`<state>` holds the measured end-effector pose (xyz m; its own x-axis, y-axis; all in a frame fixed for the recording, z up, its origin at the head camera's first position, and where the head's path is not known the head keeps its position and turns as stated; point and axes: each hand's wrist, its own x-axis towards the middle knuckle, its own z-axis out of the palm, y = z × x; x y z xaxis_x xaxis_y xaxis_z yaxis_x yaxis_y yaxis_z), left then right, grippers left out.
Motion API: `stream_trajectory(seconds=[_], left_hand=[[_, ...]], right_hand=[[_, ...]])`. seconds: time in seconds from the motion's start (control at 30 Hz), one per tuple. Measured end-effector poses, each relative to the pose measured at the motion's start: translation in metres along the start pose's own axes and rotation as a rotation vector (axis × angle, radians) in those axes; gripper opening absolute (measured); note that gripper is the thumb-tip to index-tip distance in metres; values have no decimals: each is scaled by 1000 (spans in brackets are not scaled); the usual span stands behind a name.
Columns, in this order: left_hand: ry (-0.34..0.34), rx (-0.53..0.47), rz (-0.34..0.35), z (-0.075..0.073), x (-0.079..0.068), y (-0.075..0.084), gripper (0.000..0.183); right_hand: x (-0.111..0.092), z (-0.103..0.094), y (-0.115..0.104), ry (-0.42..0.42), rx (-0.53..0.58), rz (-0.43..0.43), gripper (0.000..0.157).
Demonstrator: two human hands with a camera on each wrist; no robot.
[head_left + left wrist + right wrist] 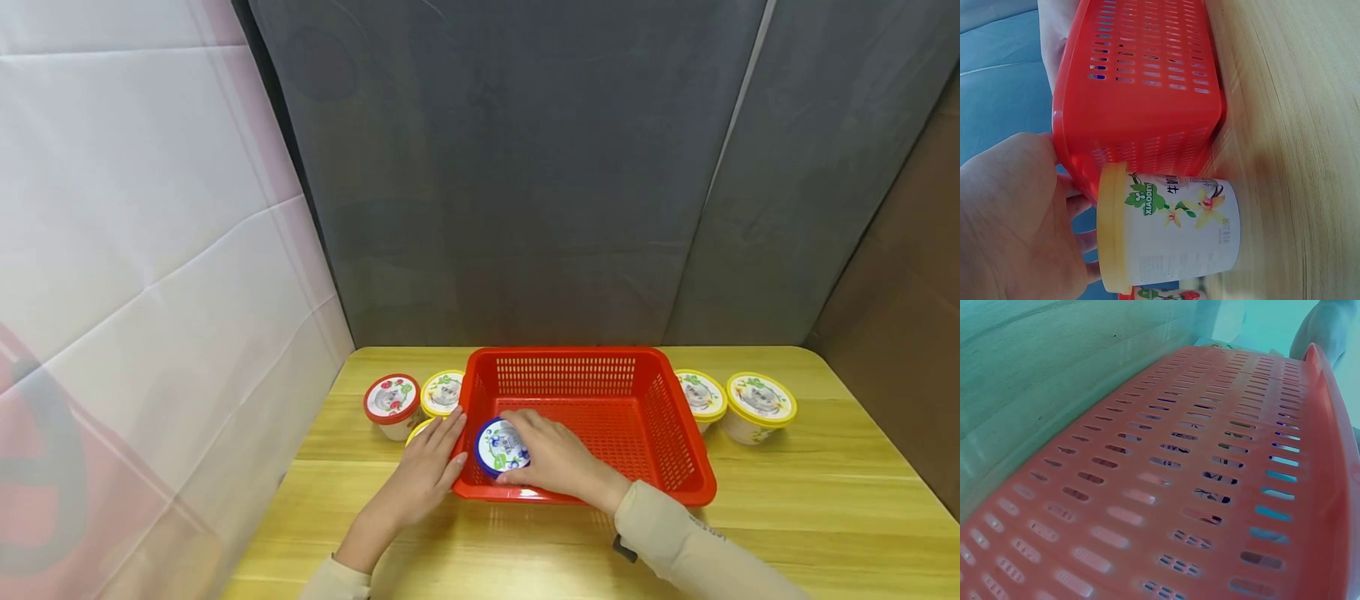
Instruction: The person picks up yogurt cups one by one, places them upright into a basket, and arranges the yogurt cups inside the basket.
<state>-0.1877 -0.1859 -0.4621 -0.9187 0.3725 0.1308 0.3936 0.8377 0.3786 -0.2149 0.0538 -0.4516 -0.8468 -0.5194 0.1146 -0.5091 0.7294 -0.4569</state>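
– Head view first: what's in hand?

– The right hand [551,454] pinches the blue-lidded tub [502,447] between thumb and fingers, inside the red basket [562,353], at its near left corner. I can't tell whether the tub touches the floor of it

– And the left hand [427,462]?

– It lies along the left rim, fingers straight, thumb apart from them

– How would that tub handle?

– Fairly light, I'd judge, with a stiff lid and smooth sides that might slip or dent under a hard squeeze. The lid's edge or the upper sides look the best hold

– How many of each?

– One basket, one blue-lidded tub, one red-lidded tub [392,398] and four yellow-lidded tubs [761,398]: two left of the basket, one of those mostly hidden, and two right of it, on the table [480,558]

– The left wrist view?

– One yellow-lidded tub beside the basket's wall, a sliver of the red-lidded one past it; the left fingers reach behind the yellow lid

– And the right wrist view?

– Mostly slotted basket wall. Blue flecks show through, probably the held tub; the right hand's grip I can't tell from there
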Motion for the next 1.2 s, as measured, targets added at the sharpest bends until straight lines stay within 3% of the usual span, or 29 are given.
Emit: stream_trajectory(seconds=[0.33,0.63,1.2], left_hand=[[44,-7,19,1,-1,1,59],[10,-13,-2,-1,0,1,59],[10,-7,18,0,1,-2,59]], right_hand=[[-3,-13,3,9,45,30,92],[-10,-41,8,50,30,147,98],[-26,-82,51,108,39,219,103]])
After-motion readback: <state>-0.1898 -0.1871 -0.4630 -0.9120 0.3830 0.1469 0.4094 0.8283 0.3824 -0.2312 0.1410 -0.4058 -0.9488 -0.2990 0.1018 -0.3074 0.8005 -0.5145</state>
